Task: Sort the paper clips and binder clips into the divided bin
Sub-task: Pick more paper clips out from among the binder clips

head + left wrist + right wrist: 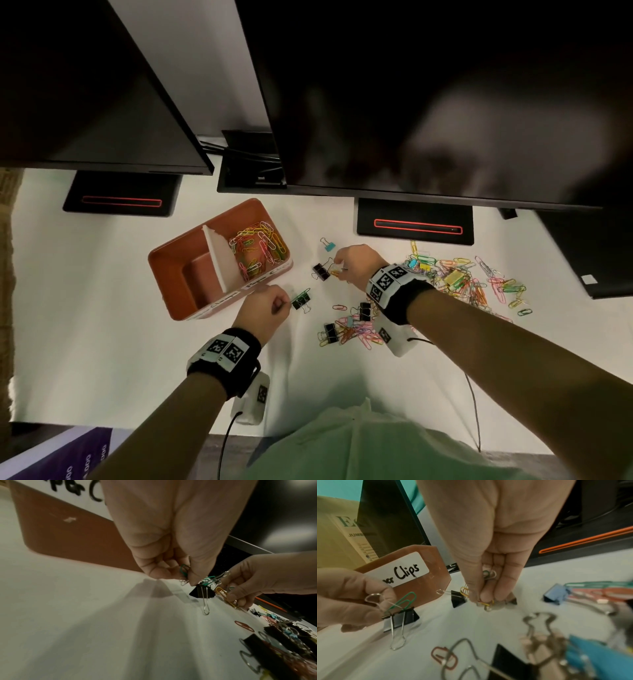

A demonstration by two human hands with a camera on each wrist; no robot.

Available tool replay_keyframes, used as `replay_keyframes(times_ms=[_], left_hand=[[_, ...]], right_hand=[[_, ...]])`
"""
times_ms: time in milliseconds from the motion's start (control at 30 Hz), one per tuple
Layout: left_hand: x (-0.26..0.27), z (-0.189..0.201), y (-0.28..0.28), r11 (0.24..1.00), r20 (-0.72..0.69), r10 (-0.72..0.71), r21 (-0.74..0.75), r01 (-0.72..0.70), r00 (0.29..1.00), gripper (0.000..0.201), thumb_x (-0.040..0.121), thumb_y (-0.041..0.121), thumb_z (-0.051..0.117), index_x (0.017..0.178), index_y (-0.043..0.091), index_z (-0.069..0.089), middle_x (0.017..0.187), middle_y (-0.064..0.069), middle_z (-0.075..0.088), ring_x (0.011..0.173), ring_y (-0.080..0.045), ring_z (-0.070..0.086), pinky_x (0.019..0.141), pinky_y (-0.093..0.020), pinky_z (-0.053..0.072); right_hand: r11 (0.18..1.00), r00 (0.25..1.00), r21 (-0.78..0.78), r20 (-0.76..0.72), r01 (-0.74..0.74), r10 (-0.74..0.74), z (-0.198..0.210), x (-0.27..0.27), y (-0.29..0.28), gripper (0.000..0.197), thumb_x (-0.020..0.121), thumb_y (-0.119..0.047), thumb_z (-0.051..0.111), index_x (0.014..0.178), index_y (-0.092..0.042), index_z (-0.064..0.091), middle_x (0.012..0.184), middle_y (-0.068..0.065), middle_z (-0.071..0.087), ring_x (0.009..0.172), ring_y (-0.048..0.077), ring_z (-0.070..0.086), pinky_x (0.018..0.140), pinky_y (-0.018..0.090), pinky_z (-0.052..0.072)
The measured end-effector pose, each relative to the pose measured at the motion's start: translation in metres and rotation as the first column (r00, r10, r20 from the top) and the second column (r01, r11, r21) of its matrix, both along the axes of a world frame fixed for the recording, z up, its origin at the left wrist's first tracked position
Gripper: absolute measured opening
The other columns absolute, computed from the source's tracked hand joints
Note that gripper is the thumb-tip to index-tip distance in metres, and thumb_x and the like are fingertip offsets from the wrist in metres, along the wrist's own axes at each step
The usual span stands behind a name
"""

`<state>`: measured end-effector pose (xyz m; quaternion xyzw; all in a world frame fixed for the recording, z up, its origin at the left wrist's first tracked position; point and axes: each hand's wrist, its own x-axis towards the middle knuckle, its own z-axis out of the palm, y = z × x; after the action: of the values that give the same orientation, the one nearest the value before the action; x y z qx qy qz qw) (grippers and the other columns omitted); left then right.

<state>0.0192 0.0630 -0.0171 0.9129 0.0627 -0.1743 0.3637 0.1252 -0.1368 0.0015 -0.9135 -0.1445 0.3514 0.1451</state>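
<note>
Head view: at frame centre the left hand (263, 305) pinches a black binder clip (301, 300) carrying a green paper clip, just right of the orange divided bin (178, 274). The right hand (356, 263) pinches a yellow paper clip (335, 273) beside a second black binder clip (321, 271). Loose clips (469, 277) lie at right on the desk (102, 342).
Left wrist view: the left thumb and fingers close on that clip's wire handle.
Right wrist view: at centre, the right fingertips (485, 596) grip yellow clips.

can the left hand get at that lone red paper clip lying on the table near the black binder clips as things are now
Probably not yet. The left hand already pinches a black binder clip with a green paper clip on it, so its grip is taken. The path to the red paper clip looks free; it lies alone on the white table, just beyond.
</note>
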Motion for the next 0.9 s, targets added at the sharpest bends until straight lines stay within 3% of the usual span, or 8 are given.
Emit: replay_keyframes(times_ms=[100, 233, 400, 700, 833, 900], left_hand=[[-0.004, -0.002, 0.002, 1.000, 0.001, -0.017, 0.000, 0.017, 1.000, 0.004, 0.081, 0.008, 0.061, 0.080, 0.012, 0.061, 0.074, -0.001, 0.055, 0.061, -0.009, 0.048, 0.061, -0.016, 0.038], [-0.006, -0.004, 0.001, 1.000, -0.080, 0.030, 0.000, -0.030, 0.996, 0.007, 0.083, 0.012, 0.062, 0.088, 0.016, 0.058, 0.070, 0.002, 0.056, 0.068, -0.017, 0.053, 0.065, -0.023, 0.041], [0.002, -0.001, 0.000, 1.000, -0.112, 0.024, 0.001, -0.024, 0.993, 0.022, 0.085, 0.016, 0.063, 0.106, 0.014, 0.063, 0.082, -0.006, 0.063, 0.080, -0.021, 0.059, 0.079, -0.030, 0.048], [0.006, -0.006, -0.009, 0.988, -0.124, -0.055, 0.139, 0.073, 0.991, 0.007, 0.083, 0.012, 0.063, 0.088, 0.011, 0.066, 0.084, 0.001, 0.052, 0.076, -0.014, 0.050, 0.072, -0.022, 0.039], [0.008, -0.008, -0.012, 0.975, -0.157, -0.105, 0.178, 0.133, 0.982, 0.009, 0.087, 0.011, 0.057, 0.090, 0.009, 0.065, 0.093, -0.003, 0.049, 0.086, -0.024, 0.056, 0.081, -0.030, 0.045], [0.006, -0.008, -0.014, 0.961, -0.136, -0.142, 0.217, 0.169, 0.980, 0.012, 0.089, 0.009, 0.052, 0.094, 0.008, 0.063, 0.100, -0.007, 0.050, 0.091, -0.026, 0.054, 0.080, -0.028, 0.042]], right_hand=[[0.999, 1.000, -0.048, 0.000, 0.017, -0.017, -0.003, 0.002, 0.011, 0.027, 0.091, -0.015, 0.055, 0.117, -0.007, 0.060, 0.119, 0.012, 0.062, 0.108, 0.028, 0.058, 0.090, 0.033, 0.048], [0.991, 1.000, -0.133, -0.012, 0.004, -0.006, -0.010, 0.001, 0.021, 0.023, 0.090, -0.009, 0.052, 0.110, -0.005, 0.062, 0.111, 0.011, 0.064, 0.099, 0.027, 0.062, 0.081, 0.031, 0.051], [0.983, 0.998, -0.173, -0.022, -0.065, 0.062, -0.015, -0.001, 0.021, 0.026, 0.091, -0.008, 0.052, 0.114, -0.004, 0.061, 0.117, 0.012, 0.060, 0.106, 0.028, 0.060, 0.088, 0.033, 0.051], [0.978, 0.989, -0.147, -0.011, -0.150, 0.150, -0.018, -0.010, 0.016, 0.023, 0.091, -0.006, 0.050, 0.111, -0.006, 0.060, 0.116, 0.012, 0.061, 0.106, 0.028, 0.059, 0.087, 0.033, 0.050], [0.981, 0.988, -0.117, -0.031, -0.152, 0.149, -0.017, -0.011, 0.013, 0.023, 0.092, -0.009, 0.049, 0.112, -0.006, 0.060, 0.115, 0.011, 0.061, 0.105, 0.026, 0.059, 0.087, 0.032, 0.050], [0.980, 0.986, -0.112, -0.035, -0.163, 0.161, -0.016, -0.012, 0.013, 0.023, 0.092, -0.009, 0.047, 0.111, -0.005, 0.060, 0.115, 0.012, 0.061, 0.105, 0.026, 0.059, 0.085, 0.031, 0.049]])
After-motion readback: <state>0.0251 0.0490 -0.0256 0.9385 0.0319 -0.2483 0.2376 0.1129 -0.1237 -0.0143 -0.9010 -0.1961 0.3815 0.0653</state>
